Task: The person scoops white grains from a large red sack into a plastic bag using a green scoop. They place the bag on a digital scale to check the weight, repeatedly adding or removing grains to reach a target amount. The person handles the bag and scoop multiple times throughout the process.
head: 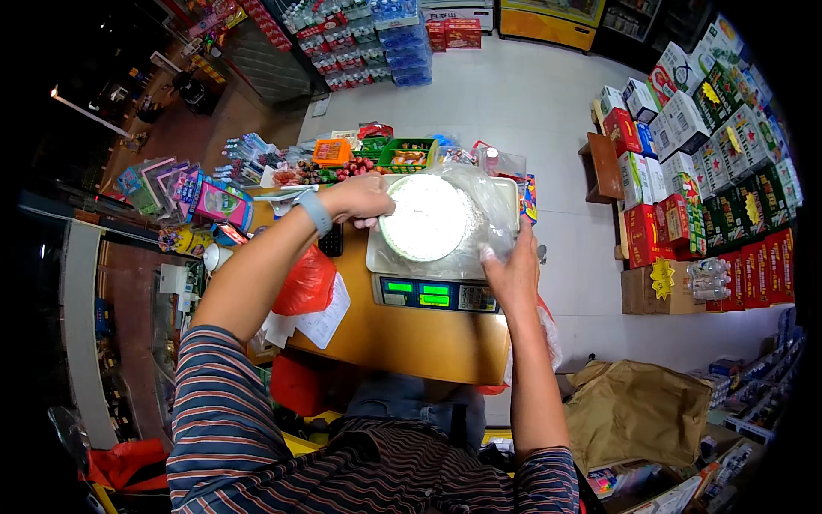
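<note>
A round bowl (429, 217) filled with bright white powder is over the platform of a weighing scale (379, 260). My left hand (361, 198) is closed at the bowl's left rim, and its fingertips are partly hidden. A clear plastic bag (494, 209) spreads beside and beneath the bowl, with more pale powder visible through it. My right hand (515, 263) grips the bag's right side, thumb toward the bowl and fingers along the scale's edge. Green displays (434, 294) are lit on the front of the scale. Whether the bowl rests on the bag is hidden.
The scale stands on a wooden desk (385, 340). A red plastic bag (311, 283) and papers (327, 315) lie left of it. Behind are green baskets (406, 154), an orange basket (332, 152) and packaged goods. Stacked drink cartons (681, 128) line the right side.
</note>
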The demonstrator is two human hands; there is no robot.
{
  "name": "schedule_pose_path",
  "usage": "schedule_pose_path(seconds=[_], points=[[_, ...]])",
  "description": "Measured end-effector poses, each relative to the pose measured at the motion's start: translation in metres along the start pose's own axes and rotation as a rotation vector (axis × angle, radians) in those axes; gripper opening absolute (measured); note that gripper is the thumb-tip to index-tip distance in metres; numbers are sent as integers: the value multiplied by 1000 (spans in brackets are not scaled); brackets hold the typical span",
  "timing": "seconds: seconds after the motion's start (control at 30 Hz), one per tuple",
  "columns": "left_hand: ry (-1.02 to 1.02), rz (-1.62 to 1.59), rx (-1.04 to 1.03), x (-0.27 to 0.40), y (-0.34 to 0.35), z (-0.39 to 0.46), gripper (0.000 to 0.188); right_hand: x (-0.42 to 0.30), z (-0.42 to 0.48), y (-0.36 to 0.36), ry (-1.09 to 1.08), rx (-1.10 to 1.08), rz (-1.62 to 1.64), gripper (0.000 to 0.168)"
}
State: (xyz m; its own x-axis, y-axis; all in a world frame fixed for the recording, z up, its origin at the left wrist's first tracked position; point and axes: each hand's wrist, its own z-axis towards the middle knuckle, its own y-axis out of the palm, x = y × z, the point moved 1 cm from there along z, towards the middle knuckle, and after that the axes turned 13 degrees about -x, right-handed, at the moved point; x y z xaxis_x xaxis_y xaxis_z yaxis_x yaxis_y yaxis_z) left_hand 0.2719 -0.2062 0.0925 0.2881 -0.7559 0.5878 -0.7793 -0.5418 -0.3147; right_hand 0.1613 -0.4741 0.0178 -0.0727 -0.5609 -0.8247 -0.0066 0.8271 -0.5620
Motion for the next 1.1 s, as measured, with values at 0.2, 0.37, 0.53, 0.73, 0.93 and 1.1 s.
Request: schedule_pose_path(seconds=[0.2, 0.37, 0.53, 0.73, 0.93, 1.1], points=[[46, -2, -15, 6, 10, 45, 24, -10, 18, 3, 97, -85, 318, 33], [163, 189, -22, 20, 17, 60, 25, -13, 23, 13, -104, 65, 435, 22], [125, 736, 238, 45, 25, 54, 24, -17, 24, -2, -60, 86, 889, 16], [195, 924, 457, 49, 38, 53, 17, -23, 30, -13, 101, 37, 1108, 17], [332, 1171, 623, 51, 63, 51, 42, -35, 26, -19, 198, 54, 1183, 17], [313, 1250, 599, 60, 65, 35, 48, -28, 18, -23, 266, 39, 1215, 19]])
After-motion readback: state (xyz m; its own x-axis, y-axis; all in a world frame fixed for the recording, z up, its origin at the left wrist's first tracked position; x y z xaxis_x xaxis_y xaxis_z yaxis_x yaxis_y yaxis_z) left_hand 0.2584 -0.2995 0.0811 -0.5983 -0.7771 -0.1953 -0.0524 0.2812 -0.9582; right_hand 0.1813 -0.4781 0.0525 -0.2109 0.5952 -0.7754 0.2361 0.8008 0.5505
